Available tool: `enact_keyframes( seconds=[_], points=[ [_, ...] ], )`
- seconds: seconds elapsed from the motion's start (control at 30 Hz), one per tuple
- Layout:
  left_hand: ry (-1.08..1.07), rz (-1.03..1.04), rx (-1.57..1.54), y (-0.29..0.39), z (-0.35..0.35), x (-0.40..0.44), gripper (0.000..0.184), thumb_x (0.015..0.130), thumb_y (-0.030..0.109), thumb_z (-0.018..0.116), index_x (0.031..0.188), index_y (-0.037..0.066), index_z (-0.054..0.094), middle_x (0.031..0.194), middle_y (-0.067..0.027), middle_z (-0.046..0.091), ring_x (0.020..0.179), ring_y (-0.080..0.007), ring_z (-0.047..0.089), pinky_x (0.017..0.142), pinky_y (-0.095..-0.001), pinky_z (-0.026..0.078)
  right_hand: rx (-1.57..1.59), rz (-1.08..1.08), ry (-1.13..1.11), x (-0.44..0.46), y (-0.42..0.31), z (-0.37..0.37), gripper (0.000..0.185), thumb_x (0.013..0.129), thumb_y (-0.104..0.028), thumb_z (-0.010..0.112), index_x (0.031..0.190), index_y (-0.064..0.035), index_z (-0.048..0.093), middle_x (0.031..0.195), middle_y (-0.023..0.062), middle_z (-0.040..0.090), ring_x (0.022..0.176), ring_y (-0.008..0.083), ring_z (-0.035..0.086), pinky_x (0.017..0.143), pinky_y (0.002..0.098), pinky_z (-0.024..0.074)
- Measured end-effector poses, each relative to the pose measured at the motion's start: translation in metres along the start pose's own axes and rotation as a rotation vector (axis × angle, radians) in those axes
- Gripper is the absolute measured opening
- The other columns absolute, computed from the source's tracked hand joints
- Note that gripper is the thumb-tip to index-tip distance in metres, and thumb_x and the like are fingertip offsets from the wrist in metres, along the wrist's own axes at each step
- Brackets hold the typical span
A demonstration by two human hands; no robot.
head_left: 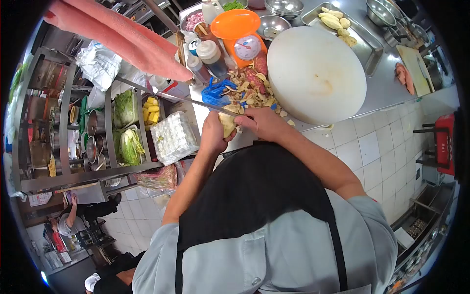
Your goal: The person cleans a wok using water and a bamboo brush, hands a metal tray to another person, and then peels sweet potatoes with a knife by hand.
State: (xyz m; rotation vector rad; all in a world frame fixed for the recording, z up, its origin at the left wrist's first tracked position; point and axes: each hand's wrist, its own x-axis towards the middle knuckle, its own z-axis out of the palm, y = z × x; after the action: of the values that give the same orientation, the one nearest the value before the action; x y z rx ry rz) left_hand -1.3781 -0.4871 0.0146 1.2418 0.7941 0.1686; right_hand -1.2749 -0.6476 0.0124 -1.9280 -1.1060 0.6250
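My left hand (213,133) is wrapped round a pale yellow, partly peeled root vegetable (227,122) at the counter's near edge. My right hand (264,122) is closed beside it, thumb toward the vegetable, on what looks like a knife (218,109). The handle is hidden in the fist, and the thin dark blade points left. Just beyond both hands lies a heap of brown and pale peelings (247,90). Among them are red netting (258,73) and a crumpled blue plastic bag (214,92).
A round white chopping board (316,76) stands right of the peelings. Behind are an orange scale (247,47), squeeze bottles (210,51) and a metal tray (369,49) holding pale peeled pieces (333,20). A pink towel (122,36) hangs at upper left. Shelves (73,181) hold vegetables. Two people are at lower left.
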Motion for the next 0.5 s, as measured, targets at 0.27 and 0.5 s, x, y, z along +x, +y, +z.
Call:
enact_keyframes(
  seconds=[0.27,0.5],
  points=[
    [0.118,0.042,-0.079,-0.006,0.017,-0.007,0.035,0.102,0.035,0.046,0.121,0.009,0.057,0.102,-0.0102,0.069,0.082,-0.0225,0.065,0.061,-0.0357,0.051,1.142,0.644,-0.113,0.021,0.006,0.005,0.073,0.099,-0.081,0.033,0.082,-0.0116,0.045,0.057,-0.0034,0.037,0.045,0.0097,0.033,0.043,0.028,0.0301],
    [0.078,0.11,-0.148,0.009,0.011,-0.005,0.044,0.112,0.046,0.029,0.124,0.012,0.054,0.105,-0.0092,0.068,0.075,-0.0218,0.064,0.051,-0.0324,0.046,0.903,0.551,0.047,0.009,0.036,-0.007,0.073,0.099,-0.08,0.036,0.084,-0.0097,0.049,0.056,-0.0024,0.038,0.045,0.0119,0.037,0.043,0.0299,0.0332]
  ],
)
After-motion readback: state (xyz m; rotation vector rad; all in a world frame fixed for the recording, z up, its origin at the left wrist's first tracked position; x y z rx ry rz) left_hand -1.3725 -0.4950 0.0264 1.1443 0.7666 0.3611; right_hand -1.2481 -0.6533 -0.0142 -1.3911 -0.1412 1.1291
